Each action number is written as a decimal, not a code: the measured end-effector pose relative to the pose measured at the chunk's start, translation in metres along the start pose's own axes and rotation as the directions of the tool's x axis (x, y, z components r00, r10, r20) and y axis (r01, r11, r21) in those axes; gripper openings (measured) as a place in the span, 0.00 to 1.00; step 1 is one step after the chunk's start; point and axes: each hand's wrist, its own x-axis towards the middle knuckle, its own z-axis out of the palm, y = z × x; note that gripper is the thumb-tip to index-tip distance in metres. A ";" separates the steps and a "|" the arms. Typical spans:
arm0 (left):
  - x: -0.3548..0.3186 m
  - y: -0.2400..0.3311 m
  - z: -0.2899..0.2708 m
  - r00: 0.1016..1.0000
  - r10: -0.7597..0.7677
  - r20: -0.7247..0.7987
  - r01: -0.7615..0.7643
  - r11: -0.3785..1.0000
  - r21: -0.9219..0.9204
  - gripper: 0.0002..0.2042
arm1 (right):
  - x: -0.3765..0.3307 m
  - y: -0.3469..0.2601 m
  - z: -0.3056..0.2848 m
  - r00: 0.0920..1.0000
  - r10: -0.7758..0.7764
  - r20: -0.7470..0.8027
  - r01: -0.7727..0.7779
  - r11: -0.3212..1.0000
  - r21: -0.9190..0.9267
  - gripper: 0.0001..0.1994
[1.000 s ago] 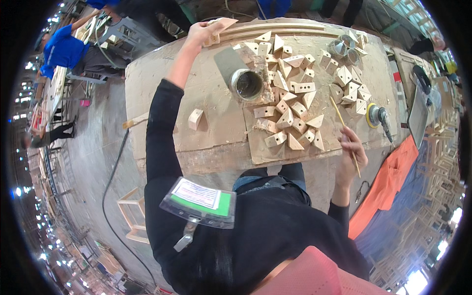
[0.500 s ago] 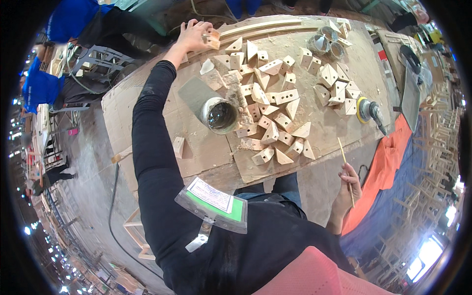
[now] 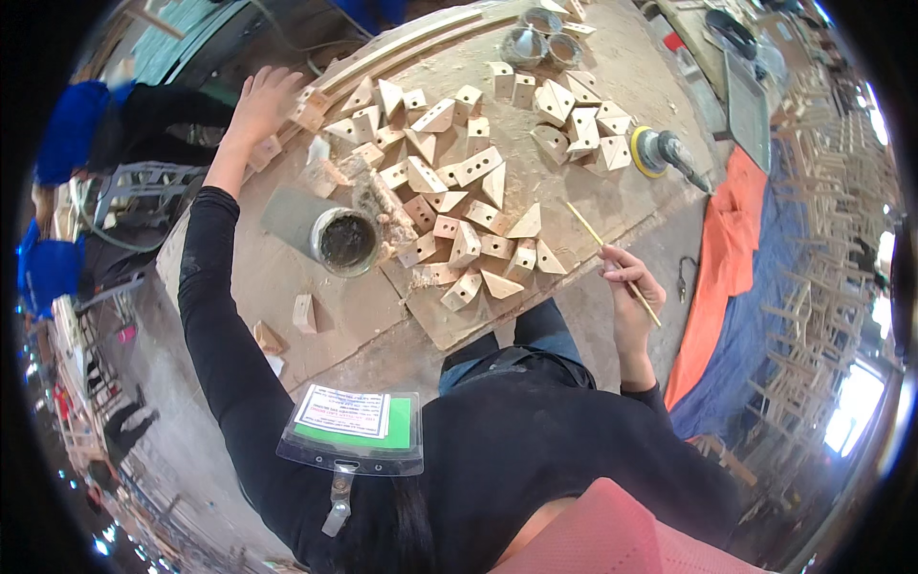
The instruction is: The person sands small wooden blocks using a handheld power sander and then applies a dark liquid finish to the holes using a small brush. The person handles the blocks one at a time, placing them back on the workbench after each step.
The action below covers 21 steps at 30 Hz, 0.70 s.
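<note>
My left hand [image 3: 262, 107] is stretched out at the far left edge of the table, fingers spread. Beside its fingertips stands a pale wooden block [image 3: 308, 109]; no grip on it shows. Another block [image 3: 265, 153] lies next to my left wrist. In front of me, clear of the table's near edge, my right hand [image 3: 633, 292] is closed around a thin wooden stick [image 3: 585, 223] that points up and left. Several triangular wooden blocks with drilled holes [image 3: 478, 166] are scattered over the middle of the table. An open container of dark contents [image 3: 344, 241] lies tilted left of them.
A sander with a yellow-rimmed pad [image 3: 653, 153] rests at the table's right, near a second group of blocks [image 3: 580, 124]. Glass jars [image 3: 525, 46] stand at the back. Orange cloth [image 3: 724, 239] hangs to the right. People in blue [image 3: 72, 134] are at the left.
My view has shifted, so the table appears farther left. My left hand has drawn slightly left of the block at its fingertips, its fingers spreading. My right hand keeps the stick.
</note>
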 end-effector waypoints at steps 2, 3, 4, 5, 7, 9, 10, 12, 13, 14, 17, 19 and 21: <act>-0.026 -0.018 -0.026 0.996 -0.005 -0.091 0.001 0.999 -0.053 0.23 | 0.015 0.001 0.004 0.997 -0.032 0.076 0.026 0.996 0.080 0.07; -0.035 -0.019 -0.037 0.982 -0.014 -0.187 0.003 0.998 -0.062 0.14 | 0.021 0.001 0.003 0.993 -0.037 0.108 0.028 0.996 0.080 0.07; -0.046 -0.022 -0.053 0.992 -0.070 -0.108 0.063 0.996 -0.067 0.12 | 0.029 0.000 0.005 0.989 -0.069 0.132 0.055 0.993 0.103 0.07; -0.066 -0.025 -0.066 0.989 -0.145 -0.016 0.144 0.987 -0.071 0.10 | 0.039 -0.003 0.006 0.980 -0.092 0.175 0.071 0.990 0.125 0.07; -0.100 -0.023 -0.094 0.965 -0.261 0.006 0.261 0.963 -0.062 0.11 | 0.055 -0.002 0.003 0.949 -0.194 0.250 0.157 0.975 0.159 0.06; -0.147 -0.022 -0.112 0.899 -0.431 0.076 0.433 0.901 -0.006 0.17 | 0.074 -0.012 0.001 0.927 -0.254 0.276 0.219 0.964 0.151 0.04; -0.176 -0.023 -0.115 0.877 -0.480 0.031 0.481 0.876 -0.041 0.17 | 0.082 -0.012 -0.001 0.936 -0.251 0.248 0.211 0.962 0.175 0.03; -0.225 -0.021 -0.115 0.784 -0.620 0.037 0.621 0.784 -0.012 0.09 | 0.096 -0.010 -0.006 0.961 -0.214 0.174 0.187 0.969 0.159 0.06; -0.251 -0.015 -0.114 0.721 -0.687 0.091 0.689 0.725 0.019 0.08 | 0.099 -0.017 -0.006 0.970 -0.181 0.163 0.181 0.983 0.011 0.09; -0.279 -0.013 -0.112 0.652 -0.746 0.132 0.748 0.662 0.051 0.09 | 0.104 -0.017 -0.008 0.980 -0.118 0.159 0.110 0.992 0.059 0.11; -0.384 0.002 -0.099 0.547 -0.830 0.105 0.823 0.556 0.112 0.13 | 0.109 -0.011 -0.007 0.990 -0.059 0.132 0.044 0.992 0.120 0.12; -0.427 0.013 -0.083 0.359 -0.910 0.206 0.896 0.398 0.197 0.15 | 0.105 -0.002 -0.005 0.997 -0.057 0.053 0.053 0.996 0.073 0.14; -0.464 0.022 -0.070 0.100 -0.916 0.390 0.973 0.171 0.152 0.13 | 0.100 0.000 0.000 0.995 -0.087 0.055 0.082 0.993 0.084 0.14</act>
